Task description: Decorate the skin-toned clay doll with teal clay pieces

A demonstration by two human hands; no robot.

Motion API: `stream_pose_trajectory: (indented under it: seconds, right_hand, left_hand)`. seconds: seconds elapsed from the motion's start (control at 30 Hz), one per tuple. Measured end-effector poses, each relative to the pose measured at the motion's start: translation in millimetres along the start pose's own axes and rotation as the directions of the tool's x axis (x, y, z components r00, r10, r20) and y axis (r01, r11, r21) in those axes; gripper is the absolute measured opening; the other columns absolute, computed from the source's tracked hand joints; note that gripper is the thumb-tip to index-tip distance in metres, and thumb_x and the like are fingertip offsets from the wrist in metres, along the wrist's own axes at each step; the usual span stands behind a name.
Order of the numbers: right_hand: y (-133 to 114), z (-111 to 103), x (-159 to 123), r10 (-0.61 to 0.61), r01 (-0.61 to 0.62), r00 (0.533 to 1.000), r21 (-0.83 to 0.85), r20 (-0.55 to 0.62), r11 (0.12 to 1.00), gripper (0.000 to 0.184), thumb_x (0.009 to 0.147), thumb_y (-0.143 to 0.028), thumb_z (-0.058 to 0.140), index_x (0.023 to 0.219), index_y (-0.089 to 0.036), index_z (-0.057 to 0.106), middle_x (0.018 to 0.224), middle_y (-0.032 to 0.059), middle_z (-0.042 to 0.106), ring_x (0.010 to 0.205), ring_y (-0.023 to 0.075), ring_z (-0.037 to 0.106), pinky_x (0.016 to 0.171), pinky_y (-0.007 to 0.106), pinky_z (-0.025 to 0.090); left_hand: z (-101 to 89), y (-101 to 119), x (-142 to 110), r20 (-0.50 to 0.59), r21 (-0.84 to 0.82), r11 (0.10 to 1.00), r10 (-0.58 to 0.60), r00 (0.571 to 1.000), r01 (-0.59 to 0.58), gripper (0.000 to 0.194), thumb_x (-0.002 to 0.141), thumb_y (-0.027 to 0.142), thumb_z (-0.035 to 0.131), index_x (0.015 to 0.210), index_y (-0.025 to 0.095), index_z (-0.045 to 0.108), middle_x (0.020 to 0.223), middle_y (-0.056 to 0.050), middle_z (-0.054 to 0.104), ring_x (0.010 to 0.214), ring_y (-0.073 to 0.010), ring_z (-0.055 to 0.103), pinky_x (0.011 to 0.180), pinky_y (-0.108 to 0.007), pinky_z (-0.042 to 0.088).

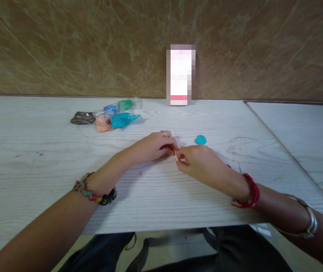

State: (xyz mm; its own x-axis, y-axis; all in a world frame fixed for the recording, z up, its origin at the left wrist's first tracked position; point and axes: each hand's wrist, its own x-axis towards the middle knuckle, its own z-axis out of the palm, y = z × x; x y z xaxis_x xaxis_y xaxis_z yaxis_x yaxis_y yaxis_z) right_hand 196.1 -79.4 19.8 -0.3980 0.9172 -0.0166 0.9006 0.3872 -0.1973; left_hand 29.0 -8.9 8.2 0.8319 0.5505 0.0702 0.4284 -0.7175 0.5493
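Between the fingertips of both hands is a small piece of peach modelling clay (176, 156), mostly hidden by the fingers. My left hand (158, 146) pinches it from the left, a ring on one finger. My right hand (202, 161) grips it from the right with thumb and forefinger. Just beyond my right hand, a flattened round piece of turquoise clay (200, 139) lies on the table.
Several small clear bags lie at the back left: brown (82, 118), peach (103, 124), turquoise (123, 119), blue (109, 109) and green (125, 104). A phone with a blurred screen (180, 75) leans against the marbled wall (93, 45). A seam crosses the white table (37, 170) at right.
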Motion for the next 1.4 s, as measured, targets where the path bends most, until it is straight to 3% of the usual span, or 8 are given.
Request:
stream_pose_trajectory:
  seconds: [0.13, 0.27, 0.43, 0.57, 1.13, 1.3, 1.4]
  right_hand:
    - [-2.6, -1.7, -2.9, 0.031, -0.031, 0.999, -0.046, 0.012, 0.998, 0.024, 0.081, -0.02, 0.044, 0.071, -0.016, 0.065, 0.061, 0.0051, 0.064, 0.051, 0.0122, 0.05, 0.049, 0.027, 0.02]
    - [-5.7, -1.7, -4.6, 0.038, -0.039, 0.999, -0.077, -0.012, 0.996, 0.023, 0.083, -0.028, 0.046, 0.081, -0.015, 0.066, 0.073, 0.0083, 0.069, 0.058, 0.0156, 0.056, 0.048, 0.027, 0.023]
    - [-4.6, 0.2, -4.5, 0.054, -0.057, 0.998, -0.147, -0.025, 0.988, 0.026, 0.084, -0.016, 0.041, 0.086, -0.015, 0.066, 0.074, 0.0104, 0.069, 0.061, 0.0173, 0.06, 0.048, 0.027, 0.025]
    - [-3.4, -0.4, -5.4, 0.043, -0.045, 0.999, -0.158, -0.016, 0.986, 0.027, 0.085, -0.019, 0.04, 0.084, -0.015, 0.067, 0.071, 0.011, 0.068, 0.061, 0.0185, 0.06, 0.049, 0.027, 0.026]
    - [-0.7, -6.5, -5.3, 0.089, -0.082, 0.994, -0.112, 0.066, 0.99, 0.029, 0.083, -0.027, 0.043, 0.068, -0.016, 0.065, 0.058, 0.0058, 0.062, 0.049, 0.0132, 0.045, 0.047, 0.027, 0.019]
    - [12.5, -19.6, -5.2, 0.102, -0.105, 0.99, 0.029, 0.1, 0.994, 0.028, 0.079, -0.033, 0.051, 0.057, -0.016, 0.059, 0.05, -0.0002, 0.054, 0.047, 0.0088, 0.04, 0.048, 0.024, 0.024]
    - [28.4, -25.1, 0.3, 0.126, -0.124, 0.992, 0.127, -0.008, 0.984, 0.031, 0.081, -0.033, 0.05, 0.056, -0.016, 0.058, 0.05, -0.0018, 0.052, 0.049, 0.0082, 0.044, 0.051, 0.022, 0.028]
  left_hand:
    - [1.7, -3.1, 1.5, -0.013, -0.013, 1.0, 0.013, 1.0, -0.013, 0.017, 0.084, 0.015, 0.049, 0.088, 0.019, 0.065, 0.087, -0.001, 0.059, 0.085, -0.0121, 0.055, 0.079, -0.024, 0.041]
    - [2.7, -5.6, 2.4, -0.019, -0.018, 0.999, 0.028, 0.999, -0.028, 0.015, 0.084, 0.015, 0.05, 0.087, 0.019, 0.065, 0.085, -0.001, 0.06, 0.084, -0.0119, 0.055, 0.078, -0.024, 0.041]
    - [2.9, -6.3, 2.8, -0.025, -0.009, 0.999, 0.031, 0.999, -0.032, 0.014, 0.083, 0.015, 0.051, 0.086, 0.018, 0.065, 0.083, -0.001, 0.06, 0.082, -0.012, 0.055, 0.077, -0.024, 0.041]
    - [3.6, -7.2, 3.9, -0.021, -0.016, 0.999, 0.028, 0.999, -0.029, 0.014, 0.084, 0.017, 0.051, 0.085, 0.018, 0.065, 0.084, -0.001, 0.061, 0.082, -0.0119, 0.056, 0.077, -0.024, 0.041]
    - [5.4, -4.5, 3.1, -0.009, 0.032, 0.998, 0.046, 0.999, -0.046, 0.015, 0.085, 0.017, 0.049, 0.087, 0.019, 0.064, 0.085, -0.002, 0.059, 0.082, -0.0116, 0.054, 0.075, -0.023, 0.039]
    - [-1.1, 0.2, 0.3, -0.051, -0.088, 0.994, -0.074, 0.996, 0.069, 0.013, 0.078, 0.02, 0.057, 0.09, 0.017, 0.057, 0.077, 0.002, 0.056, 0.07, -0.0101, 0.05, 0.064, -0.022, 0.037]
    - [-10.9, -5.6, -3.0, -0.131, -0.147, 0.978, -0.169, 0.977, 0.149, 0.022, 0.075, 0.028, 0.062, 0.092, 0.017, 0.052, 0.072, 0.004, 0.052, 0.064, -0.0089, 0.046, 0.061, -0.021, 0.035]
